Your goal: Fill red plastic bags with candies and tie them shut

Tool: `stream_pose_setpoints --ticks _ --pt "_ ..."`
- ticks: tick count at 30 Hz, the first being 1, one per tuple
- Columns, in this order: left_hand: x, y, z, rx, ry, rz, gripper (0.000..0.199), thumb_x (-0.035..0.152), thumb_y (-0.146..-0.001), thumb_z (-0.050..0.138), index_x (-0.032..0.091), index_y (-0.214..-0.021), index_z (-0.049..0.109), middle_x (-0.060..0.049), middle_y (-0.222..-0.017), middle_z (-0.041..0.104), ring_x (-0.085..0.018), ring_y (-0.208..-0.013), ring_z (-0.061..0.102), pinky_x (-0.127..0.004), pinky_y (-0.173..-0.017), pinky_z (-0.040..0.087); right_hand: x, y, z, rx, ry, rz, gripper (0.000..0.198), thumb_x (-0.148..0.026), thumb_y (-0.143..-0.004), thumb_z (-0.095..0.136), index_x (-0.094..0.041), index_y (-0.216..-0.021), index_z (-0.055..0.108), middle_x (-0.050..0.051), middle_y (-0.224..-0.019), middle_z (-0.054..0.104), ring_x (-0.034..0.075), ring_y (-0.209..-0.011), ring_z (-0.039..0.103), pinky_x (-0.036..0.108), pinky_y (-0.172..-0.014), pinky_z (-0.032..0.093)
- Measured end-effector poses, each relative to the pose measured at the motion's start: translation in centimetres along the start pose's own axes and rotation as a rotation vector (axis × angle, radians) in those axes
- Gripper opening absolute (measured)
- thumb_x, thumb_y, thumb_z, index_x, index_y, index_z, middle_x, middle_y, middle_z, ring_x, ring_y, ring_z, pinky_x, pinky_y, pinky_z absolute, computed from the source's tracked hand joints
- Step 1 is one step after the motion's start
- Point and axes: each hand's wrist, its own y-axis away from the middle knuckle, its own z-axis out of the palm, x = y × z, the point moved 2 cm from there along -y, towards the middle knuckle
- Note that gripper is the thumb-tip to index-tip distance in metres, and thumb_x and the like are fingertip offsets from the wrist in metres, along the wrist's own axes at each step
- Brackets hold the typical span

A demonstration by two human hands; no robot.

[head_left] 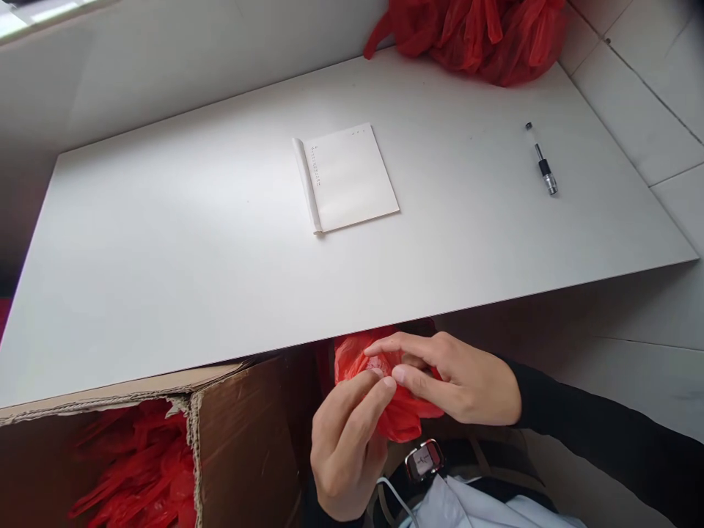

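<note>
A crumpled red plastic bag (405,419) is in front of my body, just below the table's front edge. My left hand (347,447) pinches it from the lower left, fingertips pressed into the plastic. From the right, my right hand (465,381) grips the same bag with thumb and fingers, the index finger stretched across its top. The fingertips of both hands nearly meet at a whitish, translucent patch in the middle; I cannot make out what that is. Part of the bag is hidden behind my fingers.
Close in front is a white table (165,264). On it lie a notepad (357,180), a pen (542,161) and a heap of red bags (478,37). An open cardboard box (242,433) with red bags stands lower left. A square watch (424,460) shows below my hands.
</note>
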Motion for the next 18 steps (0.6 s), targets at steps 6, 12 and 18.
stream_pose_setpoints --ticks 6,12,18 --pt "-0.3 0.6 -0.4 0.094 -0.01 0.017 0.043 0.002 -0.082 0.073 0.019 -0.121 0.072 -0.008 -0.113 0.07 -0.02 -0.096 0.072 -0.029 -0.08 0.064 -0.3 0.4 -0.3 0.072 0.018 -0.002 0.018 -0.028 -0.101 0.054 -0.017 -0.098 0.067 0.0 -0.081 0.064 0.011 -0.067 0.054 0.025 -0.064 0.043" --pt "0.4 -0.5 -1.0 0.117 -0.008 0.089 0.032 0.012 -0.086 0.074 0.019 -0.117 0.075 -0.007 -0.115 0.067 -0.018 -0.091 0.071 -0.025 -0.069 0.064 -1.3 0.4 0.1 -0.027 -0.012 -0.147 0.024 -0.019 -0.099 0.052 -0.018 -0.119 0.065 0.001 -0.094 0.07 0.012 -0.075 0.06 0.026 -0.071 0.047" --pt "2.6 -1.4 -1.6 0.134 -0.017 -0.001 0.029 0.021 -0.091 0.071 0.026 -0.119 0.076 -0.005 -0.107 0.072 -0.017 -0.09 0.072 -0.024 -0.076 0.063 -2.9 0.9 -0.3 0.218 0.017 -0.28 0.007 -0.018 -0.096 0.057 -0.019 -0.101 0.062 0.005 -0.102 0.065 0.017 -0.094 0.062 0.029 -0.081 0.05"
